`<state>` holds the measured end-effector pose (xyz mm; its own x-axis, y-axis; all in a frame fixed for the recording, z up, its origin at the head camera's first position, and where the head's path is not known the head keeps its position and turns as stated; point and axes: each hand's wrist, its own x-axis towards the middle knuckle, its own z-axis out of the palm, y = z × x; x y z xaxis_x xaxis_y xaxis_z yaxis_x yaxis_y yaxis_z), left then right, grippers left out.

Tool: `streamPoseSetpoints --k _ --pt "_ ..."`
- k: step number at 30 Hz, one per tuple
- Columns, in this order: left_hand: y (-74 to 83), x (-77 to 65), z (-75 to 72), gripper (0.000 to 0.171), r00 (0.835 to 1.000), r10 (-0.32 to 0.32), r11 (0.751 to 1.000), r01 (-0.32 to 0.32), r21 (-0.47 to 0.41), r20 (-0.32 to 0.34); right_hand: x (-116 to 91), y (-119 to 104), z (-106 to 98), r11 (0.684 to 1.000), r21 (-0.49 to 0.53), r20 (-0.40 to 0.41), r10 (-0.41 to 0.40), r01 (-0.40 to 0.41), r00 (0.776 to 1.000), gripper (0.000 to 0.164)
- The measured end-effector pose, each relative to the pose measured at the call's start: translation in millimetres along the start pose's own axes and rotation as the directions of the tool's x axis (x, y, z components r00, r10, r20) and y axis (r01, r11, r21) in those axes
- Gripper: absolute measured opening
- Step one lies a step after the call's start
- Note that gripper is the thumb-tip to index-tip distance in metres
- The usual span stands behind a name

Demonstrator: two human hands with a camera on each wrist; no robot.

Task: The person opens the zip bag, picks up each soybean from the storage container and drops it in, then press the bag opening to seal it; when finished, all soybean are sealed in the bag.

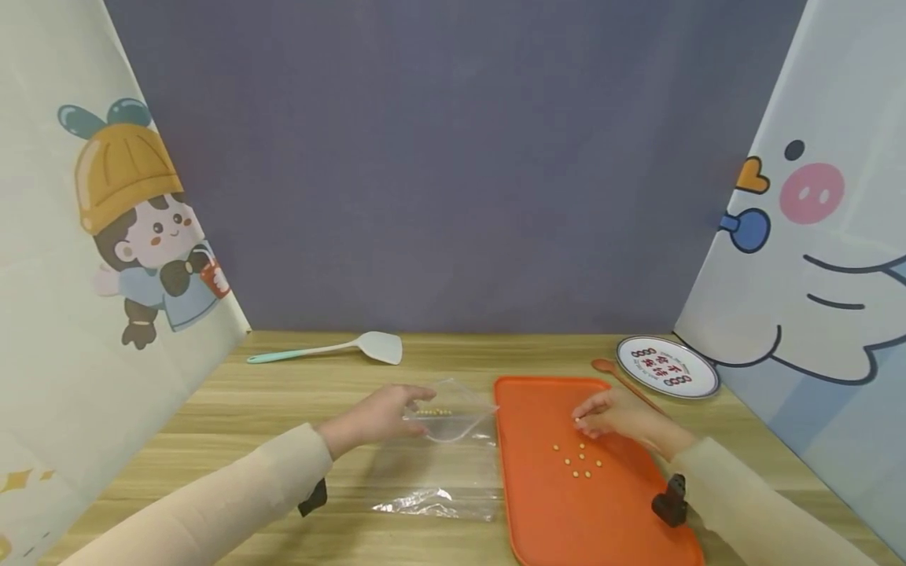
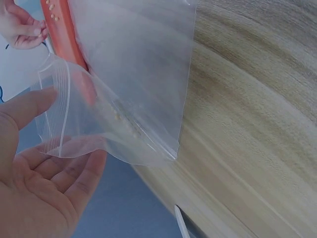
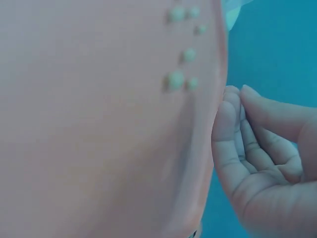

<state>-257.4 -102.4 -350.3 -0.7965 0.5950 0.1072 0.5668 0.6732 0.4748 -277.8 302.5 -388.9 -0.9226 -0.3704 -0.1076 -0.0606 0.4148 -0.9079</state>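
Note:
My left hand [image 1: 385, 413] holds a clear zip bag [image 2: 124, 89] near its mouth, which gapes toward the tray side. In the left wrist view the thumb lies at the zip strip, with the other fingers behind the plastic. Several yellow soybeans [image 1: 433, 412] show inside the bag. Above the orange tray [image 1: 559, 519], my right hand [image 1: 619, 417] brings thumb and fingertips together; a small pale speck at the tips looks like a soybean, mostly hidden. Several loose soybeans [image 1: 582, 456] lie on the tray, just nearer than that hand.
A white spatula [image 1: 380, 347] with a mint handle lies at the back left. Behind the tray's right side are an orange-brown spoon [image 1: 605, 365], partly covered by the right hand, and a white plate [image 1: 697, 385] with red writing. Upright panels enclose the wooden table [image 1: 297, 487].

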Motion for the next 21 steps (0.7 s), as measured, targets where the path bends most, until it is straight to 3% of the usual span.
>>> streamPoseSetpoints --k 6,11,21 --pt "1.0 -0.1 0.0 0.059 1.000 -0.001 1.000 0.001 0.014 0.001 4 -24 11 0.996 -0.072 0.003 -0.045 0.046 0.999 0.038" --pt "1.3 0.6 1.2 0.058 1.000 -0.005 1.000 0.005 0.023 0.003 6 -45 25 0.986 -0.167 -0.042 -0.007 0.000 0.999 0.038" --pt "1.1 1.0 0.5 0.060 1.000 -0.007 1.000 0.007 0.019 0.009 29 -80 60 0.995 -0.014 0.026 -0.094 0.094 0.995 0.034"
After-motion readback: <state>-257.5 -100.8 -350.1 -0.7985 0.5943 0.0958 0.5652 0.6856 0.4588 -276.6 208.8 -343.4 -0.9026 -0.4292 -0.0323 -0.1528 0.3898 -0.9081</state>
